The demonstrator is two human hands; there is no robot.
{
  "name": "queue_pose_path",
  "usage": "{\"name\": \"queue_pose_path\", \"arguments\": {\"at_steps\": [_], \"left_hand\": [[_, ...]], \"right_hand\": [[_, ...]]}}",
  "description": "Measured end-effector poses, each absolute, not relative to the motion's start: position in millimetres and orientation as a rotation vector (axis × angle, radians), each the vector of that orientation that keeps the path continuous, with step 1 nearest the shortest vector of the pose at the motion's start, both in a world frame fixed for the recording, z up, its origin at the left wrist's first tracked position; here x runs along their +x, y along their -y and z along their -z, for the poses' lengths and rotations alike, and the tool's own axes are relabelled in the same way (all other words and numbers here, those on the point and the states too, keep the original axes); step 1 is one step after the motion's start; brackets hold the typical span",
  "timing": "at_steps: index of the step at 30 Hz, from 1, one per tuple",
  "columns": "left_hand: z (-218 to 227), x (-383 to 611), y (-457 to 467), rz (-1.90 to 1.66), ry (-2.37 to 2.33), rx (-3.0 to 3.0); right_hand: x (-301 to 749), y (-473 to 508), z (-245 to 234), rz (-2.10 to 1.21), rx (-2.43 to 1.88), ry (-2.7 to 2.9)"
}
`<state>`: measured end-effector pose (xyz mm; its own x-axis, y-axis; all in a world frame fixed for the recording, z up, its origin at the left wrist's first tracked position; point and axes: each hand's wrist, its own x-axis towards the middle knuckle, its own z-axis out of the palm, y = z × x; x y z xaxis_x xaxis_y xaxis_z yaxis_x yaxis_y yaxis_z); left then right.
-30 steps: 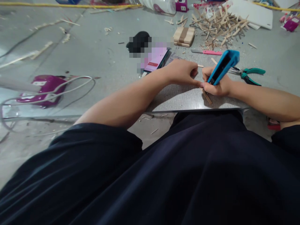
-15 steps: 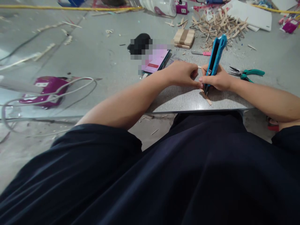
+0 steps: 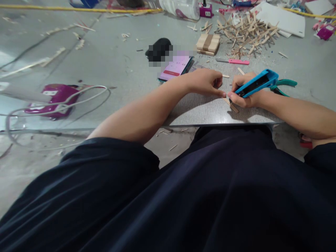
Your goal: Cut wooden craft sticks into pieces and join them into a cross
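My right hand [image 3: 245, 94] is closed around a blue utility knife [image 3: 262, 82], its handle leaning to the right and its dark tip pointing down at the tabletop. Beneath that tip lies a wooden craft stick [image 3: 234, 107], slanting near the table edge. The thumb of my left hand [image 3: 208, 82] presses by the stick's upper end, with the other fingers curled; the exact contact is partly hidden. Another light stick [image 3: 225, 76] pokes out beside my left fingers, and one more stick [image 3: 240, 71] lies behind my right hand.
Green-handled pliers [image 3: 286, 83] lie partly behind my right wrist. Farther back are a pink-handled blade tool [image 3: 238, 62], a banded bundle of sticks [image 3: 208, 43] and a heap of loose sticks [image 3: 249, 31]. A phone [image 3: 174, 68] lies past my left forearm; a purple corded device [image 3: 56, 99] sits left.
The utility knife has tipped from nearly upright to leaning right, and my right hand has rolled with it. My left hand stays nearly in place. The view has shifted slightly.
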<state>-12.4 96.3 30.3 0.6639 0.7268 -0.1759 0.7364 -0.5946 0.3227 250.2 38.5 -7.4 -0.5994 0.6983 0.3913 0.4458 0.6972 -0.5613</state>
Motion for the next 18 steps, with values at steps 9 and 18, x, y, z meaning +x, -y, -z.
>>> {"name": "queue_pose_path", "arguments": {"at_steps": [9,18], "left_hand": [[-24.8,-26.2,-116.2,0.043,-0.976,2.467],[-26.5,-26.7,-112.3,0.087,-0.971,2.535]], "right_hand": [[253.1,-36.0,-1.7,-0.450,-0.891,2.331],[253.7,-44.4,4.2,-0.617,-0.852,2.273]]}}
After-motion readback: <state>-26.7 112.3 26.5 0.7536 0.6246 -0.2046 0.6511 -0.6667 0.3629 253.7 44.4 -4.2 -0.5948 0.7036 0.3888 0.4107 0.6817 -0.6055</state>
